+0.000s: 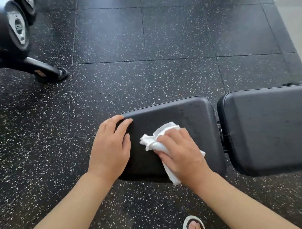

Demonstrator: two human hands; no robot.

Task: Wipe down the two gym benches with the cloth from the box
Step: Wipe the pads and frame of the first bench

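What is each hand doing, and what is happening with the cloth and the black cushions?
Left hand: flat on the left end of the seat pad, fingers straight, holding nothing.
Right hand: fingers curled round the cloth, pressing it onto the seat pad.
Cloth: white, crumpled, partly under the right hand.
Seat pad: black, being wiped.
Back pad: black, beside the seat pad with a gap between them, untouched.
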